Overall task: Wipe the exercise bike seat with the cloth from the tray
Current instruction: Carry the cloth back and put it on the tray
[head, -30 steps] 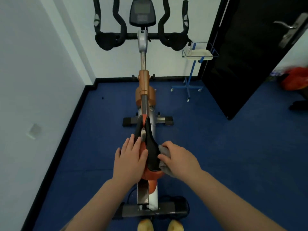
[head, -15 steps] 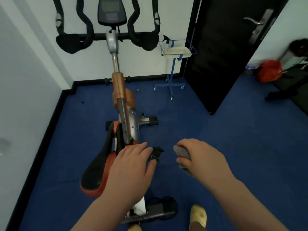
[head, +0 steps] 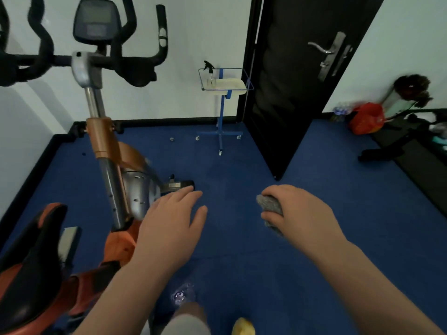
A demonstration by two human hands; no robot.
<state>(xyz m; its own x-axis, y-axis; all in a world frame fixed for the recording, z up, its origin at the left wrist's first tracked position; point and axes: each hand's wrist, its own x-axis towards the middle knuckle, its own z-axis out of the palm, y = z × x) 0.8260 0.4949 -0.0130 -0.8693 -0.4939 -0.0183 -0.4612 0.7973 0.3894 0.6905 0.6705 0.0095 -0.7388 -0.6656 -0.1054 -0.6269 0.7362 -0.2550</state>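
Observation:
The black and orange bike seat (head: 31,267) sits at the lower left, well apart from both hands. My right hand (head: 300,213) is closed around a crumpled grey cloth (head: 271,209) over the blue floor. To its left my left hand (head: 174,221) hovers open and holds nothing, to the right of the bike frame. The white tray (head: 227,85) stands on a blue wheeled stand by the far wall, with a spray bottle (head: 210,72) at its left end.
The bike's handlebars and console (head: 96,22) rise at the upper left. A black door (head: 304,73) stands ajar on the right. A red bag (head: 366,118) and dark equipment lie at the far right. My feet show at the bottom edge.
Both hands have come off the seat and moved right over the floor, the right one taking the cloth along. The view has swung right, so the bike now sits at the left.

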